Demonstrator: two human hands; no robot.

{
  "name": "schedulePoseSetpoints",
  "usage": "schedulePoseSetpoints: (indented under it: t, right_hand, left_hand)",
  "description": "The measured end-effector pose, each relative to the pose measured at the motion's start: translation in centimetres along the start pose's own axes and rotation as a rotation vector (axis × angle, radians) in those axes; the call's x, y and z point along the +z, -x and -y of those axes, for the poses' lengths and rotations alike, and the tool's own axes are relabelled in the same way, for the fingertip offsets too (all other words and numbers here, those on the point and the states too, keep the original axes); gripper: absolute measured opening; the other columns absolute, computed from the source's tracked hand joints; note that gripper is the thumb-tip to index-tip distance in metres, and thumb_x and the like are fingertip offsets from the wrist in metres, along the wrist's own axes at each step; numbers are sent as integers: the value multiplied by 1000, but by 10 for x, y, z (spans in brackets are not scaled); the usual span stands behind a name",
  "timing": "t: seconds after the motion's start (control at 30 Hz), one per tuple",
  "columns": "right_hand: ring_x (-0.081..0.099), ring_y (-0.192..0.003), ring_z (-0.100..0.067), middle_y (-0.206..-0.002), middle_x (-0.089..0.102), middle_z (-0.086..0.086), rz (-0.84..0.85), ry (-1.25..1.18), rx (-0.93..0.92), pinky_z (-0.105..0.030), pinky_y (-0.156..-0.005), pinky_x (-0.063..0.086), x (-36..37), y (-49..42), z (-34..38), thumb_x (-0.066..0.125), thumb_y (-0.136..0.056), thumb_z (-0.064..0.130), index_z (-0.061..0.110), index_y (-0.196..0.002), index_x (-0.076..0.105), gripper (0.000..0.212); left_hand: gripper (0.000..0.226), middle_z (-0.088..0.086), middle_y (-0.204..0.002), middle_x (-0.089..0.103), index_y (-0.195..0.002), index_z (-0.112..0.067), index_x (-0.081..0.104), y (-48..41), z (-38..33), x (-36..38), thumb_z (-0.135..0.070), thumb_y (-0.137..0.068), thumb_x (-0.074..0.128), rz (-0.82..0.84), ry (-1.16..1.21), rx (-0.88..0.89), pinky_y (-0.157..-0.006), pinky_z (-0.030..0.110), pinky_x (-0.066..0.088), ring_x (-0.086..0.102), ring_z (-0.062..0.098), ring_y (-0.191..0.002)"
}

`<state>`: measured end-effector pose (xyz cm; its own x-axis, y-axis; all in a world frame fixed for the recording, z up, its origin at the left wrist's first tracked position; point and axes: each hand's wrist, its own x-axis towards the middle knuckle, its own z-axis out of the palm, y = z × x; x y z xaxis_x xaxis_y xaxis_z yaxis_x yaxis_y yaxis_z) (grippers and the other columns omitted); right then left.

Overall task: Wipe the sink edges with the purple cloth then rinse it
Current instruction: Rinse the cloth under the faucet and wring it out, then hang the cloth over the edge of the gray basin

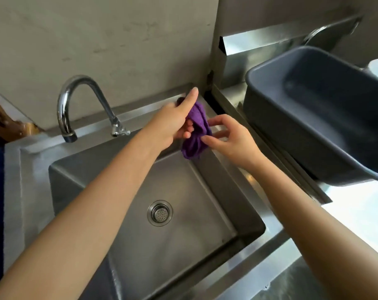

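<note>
A bunched purple cloth hangs over the far right corner of the steel sink. My left hand grips its upper part, with the index finger stretched out toward the back rim. My right hand pinches the cloth's lower right edge between thumb and fingertips. The cloth's lower end dangles just inside the basin, above the sink's right wall. The basin looks dry, with a round drain strainer in its floor.
A chrome gooseneck tap stands at the sink's back rim, no water running. A large grey plastic tub sits on the steel counter to the right, overhanging toward the sink. A concrete wall rises behind. A wooden object lies at far left.
</note>
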<state>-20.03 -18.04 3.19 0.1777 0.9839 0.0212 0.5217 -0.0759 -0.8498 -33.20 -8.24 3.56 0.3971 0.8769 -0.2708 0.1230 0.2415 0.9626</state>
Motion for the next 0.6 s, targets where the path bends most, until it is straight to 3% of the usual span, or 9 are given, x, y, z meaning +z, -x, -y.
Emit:
schedulePoseSetpoints:
  t: [0.13, 0.23, 0.3, 0.4, 0.5, 0.6]
  right_hand:
    - [70, -70, -20, -88, 70, -14, 37, -170, 77, -29, -68, 58, -43, -3, 4, 63, -83, 3, 4, -100, 62, 16]
    - [68, -82, -32, -97, 67, -21, -1, -154, 75, -39, -73, 59, -76, -9, 8, 57, -87, 2, 0, -99, 56, 12]
    - [66, -84, -33, -97, 66, -18, -51, 12, 30, -46, -78, 56, -95, -12, 10, 49, -87, 4, 6, -98, 50, 11]
    - [63, -80, -25, -97, 66, -10, -108, 105, -24, -38, -73, 53, -125, -15, 18, 40, -87, 3, 15, -98, 45, 17]
    - [63, -78, -22, -91, 67, -8, -67, -53, -8, -38, -72, 55, -154, -21, 26, 41, -91, 7, 16, -102, 53, 19]
    - [65, -79, -15, -90, 67, -2, 80, -236, 1, -29, -73, 55, -187, -26, 28, 59, -89, 22, 13, -109, 57, 22]
  left_hand:
    - [27, -8, -48, 58, -71, -20, 62, 3, -32, 10, -45, -66, 69, 274, -80, 151, -37, 17, 41, 51, 5, -43]
    - [19, -5, -59, 66, -83, -18, 64, 3, -58, 20, -30, -70, 70, 346, -120, 163, -44, 18, 51, 59, 6, -50]
    - [8, -2, -69, 67, -86, -17, 64, 1, -71, 31, -20, -79, 68, 327, -207, 187, -55, 24, 57, 63, 9, -60]
    - [11, -5, -69, 61, -73, -22, 61, -1, -87, 58, -17, -82, 65, 155, -297, 246, -73, 29, 53, 59, 8, -68]
    - [8, -4, -72, 60, -77, -21, 57, -4, -96, 85, -21, -84, 62, 18, -77, 156, -71, 31, 49, 58, 11, -68]
    - [18, -2, -82, 62, -90, -21, 53, -9, -102, 99, -38, -86, 60, 35, 74, 83, -69, 29, 52, 62, 13, -75]
